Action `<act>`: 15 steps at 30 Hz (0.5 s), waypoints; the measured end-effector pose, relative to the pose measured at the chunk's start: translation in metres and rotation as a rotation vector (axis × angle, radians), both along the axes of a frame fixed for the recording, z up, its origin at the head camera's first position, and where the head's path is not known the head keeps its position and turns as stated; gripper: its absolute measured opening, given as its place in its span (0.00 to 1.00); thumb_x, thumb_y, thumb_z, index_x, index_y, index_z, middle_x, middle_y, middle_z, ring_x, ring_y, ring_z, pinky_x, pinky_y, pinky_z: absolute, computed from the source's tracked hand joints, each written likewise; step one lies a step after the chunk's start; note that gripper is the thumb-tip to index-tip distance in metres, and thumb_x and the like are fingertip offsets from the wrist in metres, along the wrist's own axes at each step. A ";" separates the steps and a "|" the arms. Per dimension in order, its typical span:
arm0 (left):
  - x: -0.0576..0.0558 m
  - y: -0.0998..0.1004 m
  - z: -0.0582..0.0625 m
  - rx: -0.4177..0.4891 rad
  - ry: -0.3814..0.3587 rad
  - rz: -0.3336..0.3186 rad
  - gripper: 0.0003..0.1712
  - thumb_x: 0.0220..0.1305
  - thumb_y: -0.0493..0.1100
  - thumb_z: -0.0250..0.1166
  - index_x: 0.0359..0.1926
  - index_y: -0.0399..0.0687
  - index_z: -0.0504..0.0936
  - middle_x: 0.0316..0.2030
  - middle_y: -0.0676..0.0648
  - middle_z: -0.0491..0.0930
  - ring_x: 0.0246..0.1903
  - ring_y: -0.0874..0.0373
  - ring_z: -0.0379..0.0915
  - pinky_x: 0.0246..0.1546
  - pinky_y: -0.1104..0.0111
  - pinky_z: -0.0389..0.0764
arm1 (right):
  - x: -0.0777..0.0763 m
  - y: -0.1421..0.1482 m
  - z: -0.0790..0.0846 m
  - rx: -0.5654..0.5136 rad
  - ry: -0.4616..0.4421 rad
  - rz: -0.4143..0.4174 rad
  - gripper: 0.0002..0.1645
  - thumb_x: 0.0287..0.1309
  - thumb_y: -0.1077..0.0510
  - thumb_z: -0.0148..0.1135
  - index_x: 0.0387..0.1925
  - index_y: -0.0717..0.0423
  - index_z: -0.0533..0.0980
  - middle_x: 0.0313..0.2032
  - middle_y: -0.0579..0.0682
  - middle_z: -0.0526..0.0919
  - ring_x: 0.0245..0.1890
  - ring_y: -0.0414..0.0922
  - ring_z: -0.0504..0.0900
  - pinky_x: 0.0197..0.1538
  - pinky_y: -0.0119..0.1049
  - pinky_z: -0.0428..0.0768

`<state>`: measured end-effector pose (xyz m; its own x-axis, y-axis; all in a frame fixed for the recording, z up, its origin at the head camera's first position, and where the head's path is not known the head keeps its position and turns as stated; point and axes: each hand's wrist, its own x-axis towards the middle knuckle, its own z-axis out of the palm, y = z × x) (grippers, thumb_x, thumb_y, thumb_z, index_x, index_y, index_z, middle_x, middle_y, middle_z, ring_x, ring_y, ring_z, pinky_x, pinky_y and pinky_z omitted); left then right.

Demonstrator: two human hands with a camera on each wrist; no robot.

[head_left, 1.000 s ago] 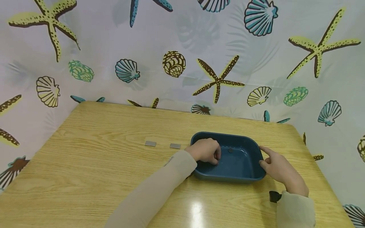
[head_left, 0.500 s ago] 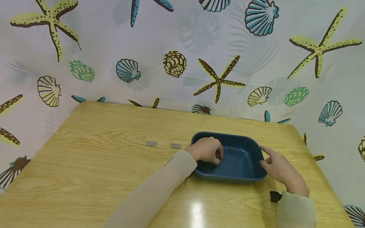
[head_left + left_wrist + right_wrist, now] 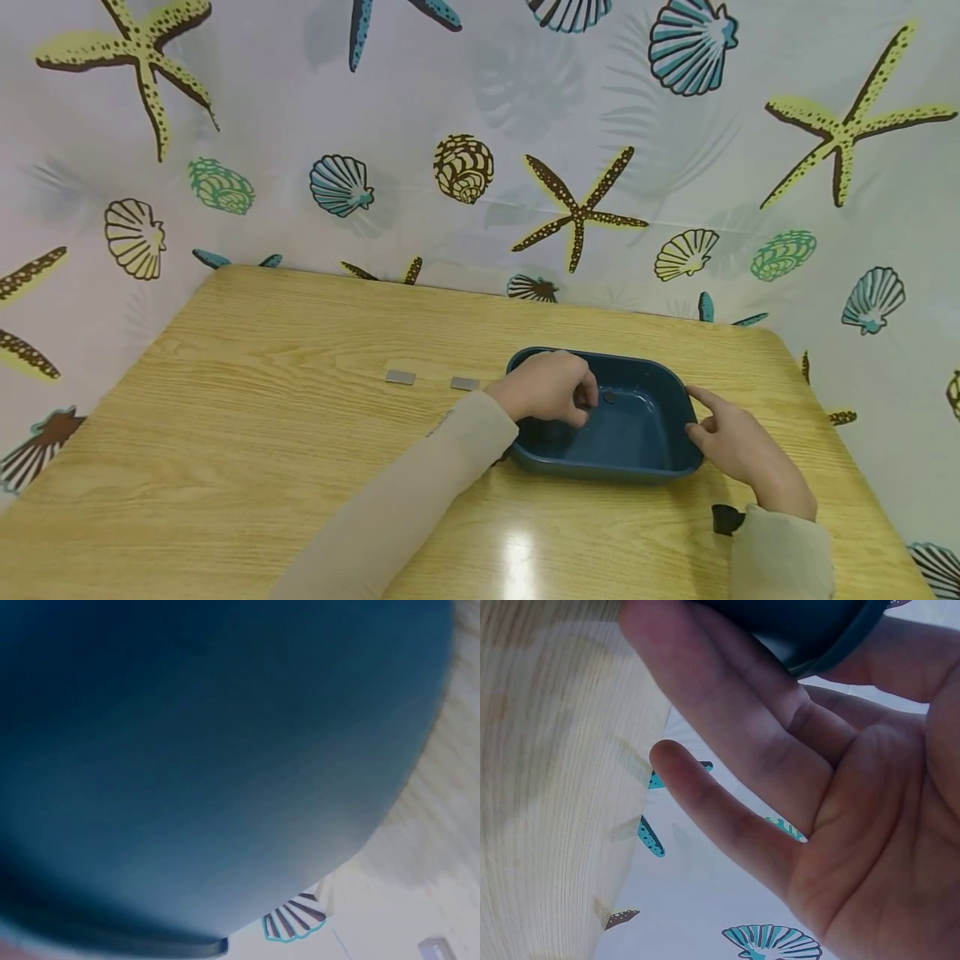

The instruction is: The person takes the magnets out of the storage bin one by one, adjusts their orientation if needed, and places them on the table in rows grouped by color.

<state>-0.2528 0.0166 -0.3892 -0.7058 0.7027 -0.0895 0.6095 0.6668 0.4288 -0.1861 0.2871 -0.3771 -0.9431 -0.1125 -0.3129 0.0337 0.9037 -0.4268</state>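
A dark blue plastic tub (image 3: 615,467) with rounded corners stands on the wooden table. My left hand (image 3: 547,385) reaches over its left wall, fingers curled and thumb toward the index finger, above the tub floor. What lies between those fingertips is hidden, and I cannot tell whether they pinch anything. At the right end, my right hand (image 3: 731,437) grips the rim between thumb and fingers. The right wrist view shows this hand (image 3: 840,795) from the palm side, little finger extended away from the tub wall (image 3: 810,637). A small dark disc (image 3: 609,397) lies inside near the back wall.
Two thin grey rectangular plates, a left one (image 3: 401,377) and a right one (image 3: 465,383), lie on the table (image 3: 247,450) left of the tub. A cloth (image 3: 405,108) printed with shells and starfish hangs behind. In the left wrist view, the tub wall (image 3: 247,772) fills most of the picture.
The left hand has risen slightly and shifted a little right inside the tub, its fingertips now farther from the floor. The right hand keeps its grip on the rim.
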 end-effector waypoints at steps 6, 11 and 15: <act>0.006 -0.006 0.013 0.018 0.018 -0.005 0.11 0.66 0.46 0.72 0.48 0.53 0.90 0.45 0.54 0.87 0.44 0.62 0.82 0.47 0.70 0.82 | 0.000 -0.001 0.000 0.003 -0.008 -0.002 0.40 0.76 0.57 0.52 0.81 0.62 0.50 0.49 0.65 0.85 0.39 0.47 0.83 0.42 0.43 0.78; 0.010 -0.012 0.021 0.018 0.038 0.003 0.11 0.65 0.46 0.72 0.47 0.53 0.90 0.45 0.54 0.87 0.45 0.62 0.81 0.48 0.69 0.82 | -0.001 -0.001 0.000 0.005 -0.004 -0.001 0.40 0.76 0.58 0.52 0.80 0.63 0.50 0.48 0.65 0.85 0.38 0.47 0.83 0.41 0.43 0.78; 0.013 -0.016 0.025 0.027 0.040 0.008 0.10 0.66 0.45 0.72 0.47 0.52 0.90 0.45 0.53 0.87 0.44 0.61 0.81 0.49 0.69 0.82 | 0.000 0.000 0.000 0.006 0.004 0.004 0.40 0.75 0.58 0.52 0.80 0.63 0.50 0.50 0.66 0.84 0.41 0.49 0.85 0.43 0.44 0.79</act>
